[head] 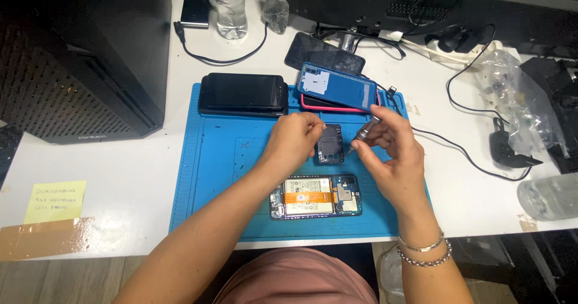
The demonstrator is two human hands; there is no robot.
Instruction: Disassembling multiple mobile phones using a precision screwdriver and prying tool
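Phone (315, 197) lies opened on the blue mat (223, 177), its back cover (337, 87) already off and set aside on a pink phone; battery and boards are bare. My left hand (293, 141) pinches a small dark inner plate (330, 143) above it. My right hand (388, 150) grips a screwdriver (365, 131), tip at that plate. I judge the teardown about midway.

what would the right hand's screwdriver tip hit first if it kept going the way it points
Likely the small dark phone part that the left hand steadies on the blue mat. The right hand angles the screwdriver down-left at its edge, though depth is unclear.
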